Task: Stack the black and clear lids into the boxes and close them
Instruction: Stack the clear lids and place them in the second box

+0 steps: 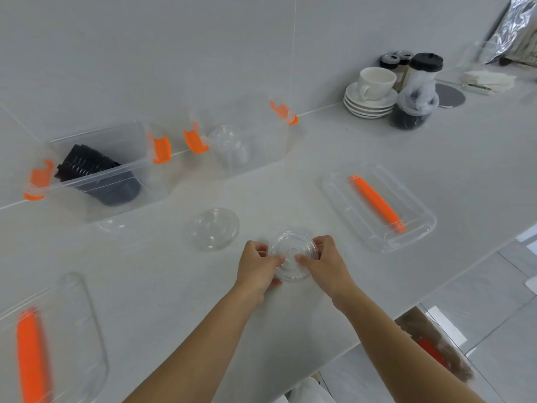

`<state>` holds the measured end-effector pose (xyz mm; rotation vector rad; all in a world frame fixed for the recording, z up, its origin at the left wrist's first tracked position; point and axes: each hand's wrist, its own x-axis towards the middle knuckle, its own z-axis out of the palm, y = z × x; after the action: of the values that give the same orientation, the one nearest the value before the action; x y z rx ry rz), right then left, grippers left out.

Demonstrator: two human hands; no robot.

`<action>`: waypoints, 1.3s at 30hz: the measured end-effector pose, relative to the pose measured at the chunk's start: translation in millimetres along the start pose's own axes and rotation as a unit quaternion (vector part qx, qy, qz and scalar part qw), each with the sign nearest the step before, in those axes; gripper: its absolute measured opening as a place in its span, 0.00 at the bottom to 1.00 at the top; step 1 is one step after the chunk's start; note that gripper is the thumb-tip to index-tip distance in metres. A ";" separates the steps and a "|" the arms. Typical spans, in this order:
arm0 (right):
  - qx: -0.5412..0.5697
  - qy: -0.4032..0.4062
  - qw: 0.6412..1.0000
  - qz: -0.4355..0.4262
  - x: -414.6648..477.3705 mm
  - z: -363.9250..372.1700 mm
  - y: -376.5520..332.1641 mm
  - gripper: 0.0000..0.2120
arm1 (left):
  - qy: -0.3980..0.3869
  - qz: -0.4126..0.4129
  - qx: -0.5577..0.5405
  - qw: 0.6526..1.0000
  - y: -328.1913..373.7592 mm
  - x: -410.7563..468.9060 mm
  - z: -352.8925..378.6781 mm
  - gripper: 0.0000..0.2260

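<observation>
Both my hands hold a small stack of clear lids just above the counter, near its front edge. My left hand grips the stack's left rim and my right hand its right rim, thumbs on top. Another clear lid lies on the counter to the left of them. At the back left an open clear box with orange latches holds a stack of black lids. To its right, a second open clear box holds clear lids.
A box cover with an orange handle lies to the right, another cover at the front left. A cup on saucers, jars and a lidded cup stand at the back right. The counter edge runs diagonally at the right.
</observation>
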<state>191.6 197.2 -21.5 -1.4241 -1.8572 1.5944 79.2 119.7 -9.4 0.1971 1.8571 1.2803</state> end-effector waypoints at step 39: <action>-0.075 -0.110 0.984 -0.117 73.7 112.9 -86.1 0.13 | 0.205 0.027 -0.105 0.973 29.8 55.9 -115.6 0.05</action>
<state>32.1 203.0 -9.9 -1.0697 -2.2189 1.5775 -47.6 84.2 -2.1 -0.1440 2.0459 1.6387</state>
